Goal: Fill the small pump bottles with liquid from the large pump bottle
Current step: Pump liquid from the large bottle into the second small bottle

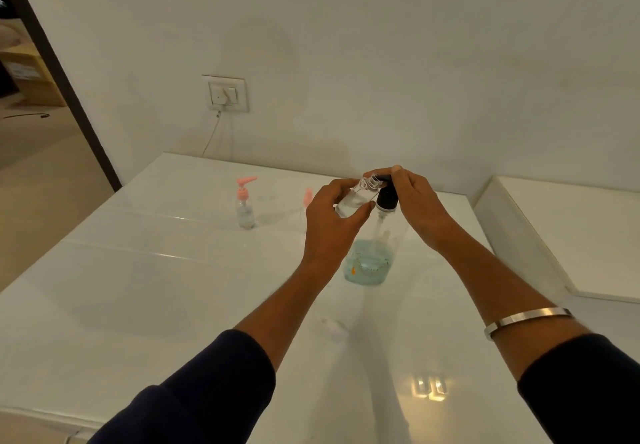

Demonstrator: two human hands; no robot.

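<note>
Clear small bottle gripped by left hand – tilted to nozzle at 12 o'clock | pump head pressed by right hand, fingers curled over it | next – steady pumping judged needed

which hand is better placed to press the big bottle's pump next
The right hand. It already rests over the black pump head of the large pump bottle, while the left hand grips the open small bottle, tilted with its mouth at the nozzle.
</note>
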